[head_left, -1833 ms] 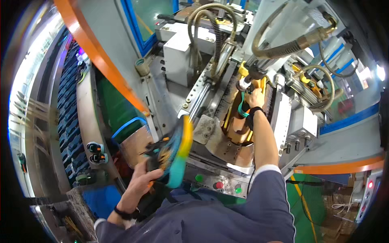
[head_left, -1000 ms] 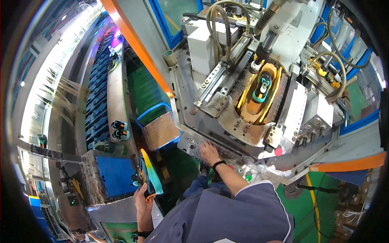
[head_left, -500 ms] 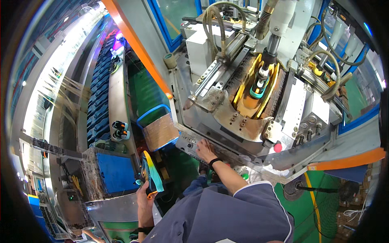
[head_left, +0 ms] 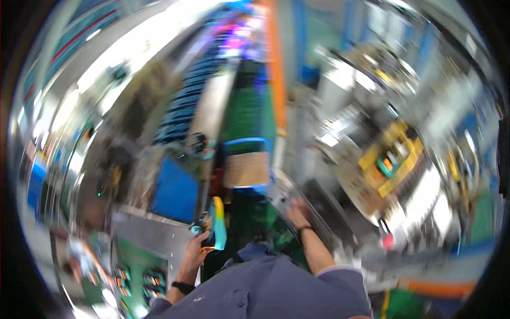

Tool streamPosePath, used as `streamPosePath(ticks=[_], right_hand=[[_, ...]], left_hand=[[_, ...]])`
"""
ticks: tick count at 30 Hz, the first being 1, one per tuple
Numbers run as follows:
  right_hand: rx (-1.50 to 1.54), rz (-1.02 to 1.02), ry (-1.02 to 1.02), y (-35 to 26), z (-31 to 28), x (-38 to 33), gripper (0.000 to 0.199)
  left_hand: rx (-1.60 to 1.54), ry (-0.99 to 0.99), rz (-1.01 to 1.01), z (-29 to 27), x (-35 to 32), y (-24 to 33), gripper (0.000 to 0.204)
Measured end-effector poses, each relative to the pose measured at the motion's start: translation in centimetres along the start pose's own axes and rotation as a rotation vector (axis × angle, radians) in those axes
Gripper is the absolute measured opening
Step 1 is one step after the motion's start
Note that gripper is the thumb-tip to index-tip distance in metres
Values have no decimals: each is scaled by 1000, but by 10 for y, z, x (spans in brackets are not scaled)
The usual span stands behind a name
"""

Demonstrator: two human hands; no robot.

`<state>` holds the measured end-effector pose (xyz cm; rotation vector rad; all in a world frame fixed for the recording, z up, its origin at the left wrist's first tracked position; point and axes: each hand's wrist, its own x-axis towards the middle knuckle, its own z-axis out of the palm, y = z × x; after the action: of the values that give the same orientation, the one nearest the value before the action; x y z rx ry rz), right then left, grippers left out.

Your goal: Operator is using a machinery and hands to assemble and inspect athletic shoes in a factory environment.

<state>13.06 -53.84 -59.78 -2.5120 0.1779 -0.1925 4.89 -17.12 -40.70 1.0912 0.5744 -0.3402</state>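
Note:
My left hand [head_left: 195, 249] is closed around a shoe [head_left: 218, 223] with yellow, teal and orange on it, holding it upright at my left side. Stretched forward, my right hand [head_left: 298, 213] is at the control panel [head_left: 280, 198] on the machine's front edge, and its fingers are smeared by motion. Whether it presses anything there cannot be made out. Inside the machine, to the right, a teal and dark shoe [head_left: 389, 165] sits between yellow side pieces [head_left: 373, 155].
A conveyor with dark blue ridges [head_left: 186, 106] runs away on the left, with dark shoes [head_left: 200, 144] beside it. A blue-framed cart [head_left: 247, 169] stands ahead. At lower left are another person's arm [head_left: 95, 260] and several shoes [head_left: 154, 282]. A red knob [head_left: 388, 241] sits on the machine.
My view has swung left, so the machine appears further right and the picture is blurred. The shoe stays in my left hand, and my right hand remains at the panel.

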Motion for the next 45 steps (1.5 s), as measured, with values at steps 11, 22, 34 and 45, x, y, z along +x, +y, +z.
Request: streamPosePath(ticks=[11,22,34,45], right_hand=[[127,-260,-145,-60,-45,112,18],[-52,-1474,224,-677,-84,211,31],[-412,-1510,-105,-991,122,302,81],[-328,-1496,-52,-1038,161,343,64]], left_hand=[[-183,521,16,-150,0,-21,31],[-625,923,215,-377,64,-15,28],[-551,1163,372,-569,127,50,48],[59,1560,56,-551,145,19,65]])
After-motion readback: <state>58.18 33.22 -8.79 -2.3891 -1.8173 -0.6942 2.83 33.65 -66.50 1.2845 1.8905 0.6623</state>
